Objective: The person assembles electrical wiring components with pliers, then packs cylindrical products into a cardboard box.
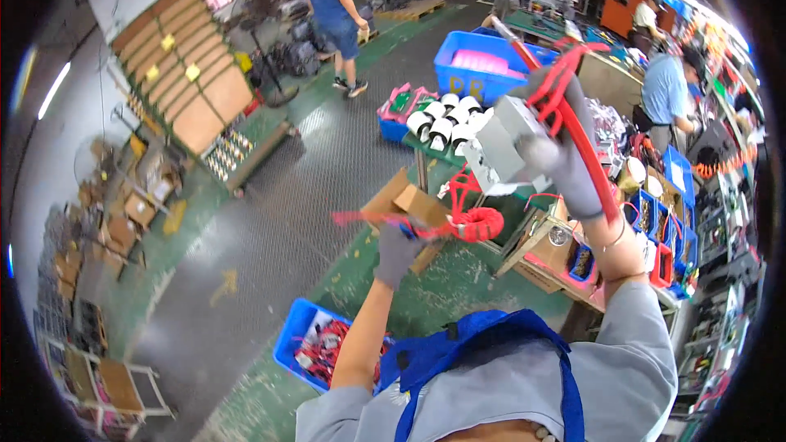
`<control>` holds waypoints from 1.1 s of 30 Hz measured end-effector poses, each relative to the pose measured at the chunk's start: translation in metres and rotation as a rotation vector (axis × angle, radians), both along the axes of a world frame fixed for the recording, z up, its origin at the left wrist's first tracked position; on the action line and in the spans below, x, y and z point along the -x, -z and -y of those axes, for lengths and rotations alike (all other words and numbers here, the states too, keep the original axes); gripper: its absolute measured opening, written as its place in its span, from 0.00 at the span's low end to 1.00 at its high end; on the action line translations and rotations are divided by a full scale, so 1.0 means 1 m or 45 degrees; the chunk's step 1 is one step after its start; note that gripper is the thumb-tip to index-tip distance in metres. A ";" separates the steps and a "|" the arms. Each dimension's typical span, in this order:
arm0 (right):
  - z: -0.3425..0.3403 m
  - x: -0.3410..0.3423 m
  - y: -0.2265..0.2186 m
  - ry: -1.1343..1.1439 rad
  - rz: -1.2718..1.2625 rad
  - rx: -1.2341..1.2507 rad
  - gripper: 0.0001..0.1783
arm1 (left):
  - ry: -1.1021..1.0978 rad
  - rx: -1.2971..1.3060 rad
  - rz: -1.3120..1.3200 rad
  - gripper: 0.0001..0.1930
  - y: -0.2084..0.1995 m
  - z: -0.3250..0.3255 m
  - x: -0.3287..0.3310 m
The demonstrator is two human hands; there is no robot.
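Observation:
My gloved left hand is closed on a bundle of red wire, which blurs out to its left. A small blue part shows at its fingers; I cannot make out what it is. To its right, a round coil of red wire hangs over a cardboard box. My gloved right hand is raised, with looped red cable gathered at its fingers. A long red strip lies along that forearm. Beside the thumb is a grey metal box; contact with it is unclear.
White cylindrical parts stand on the bench beyond the metal box. A blue bin stands behind them. Below left, another blue bin holds red wire pieces. Small parts bins line the right. Other people stand farther off.

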State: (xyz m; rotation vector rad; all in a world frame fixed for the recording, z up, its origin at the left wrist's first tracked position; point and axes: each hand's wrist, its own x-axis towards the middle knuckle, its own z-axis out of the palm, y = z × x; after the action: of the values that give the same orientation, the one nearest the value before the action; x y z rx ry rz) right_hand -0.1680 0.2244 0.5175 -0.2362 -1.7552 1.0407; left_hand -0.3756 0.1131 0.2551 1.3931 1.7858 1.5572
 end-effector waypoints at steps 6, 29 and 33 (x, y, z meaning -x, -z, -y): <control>-0.092 0.003 -0.018 -0.079 0.201 0.063 0.22 | 0.795 0.437 0.818 0.23 -0.048 -0.004 -0.065; -0.241 0.215 0.147 -0.311 1.208 -0.001 0.33 | 1.144 -0.977 1.456 0.10 -0.143 -0.042 0.098; -0.247 0.163 0.154 -0.449 1.683 0.610 0.29 | 1.014 -0.895 1.784 0.11 -0.097 -0.057 0.107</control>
State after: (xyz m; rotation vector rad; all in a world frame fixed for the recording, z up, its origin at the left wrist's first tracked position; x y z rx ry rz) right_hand -0.3311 0.4717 0.3631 -1.1502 -2.7121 1.7663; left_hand -0.4826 0.1699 0.3519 0.6099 -0.1368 1.8592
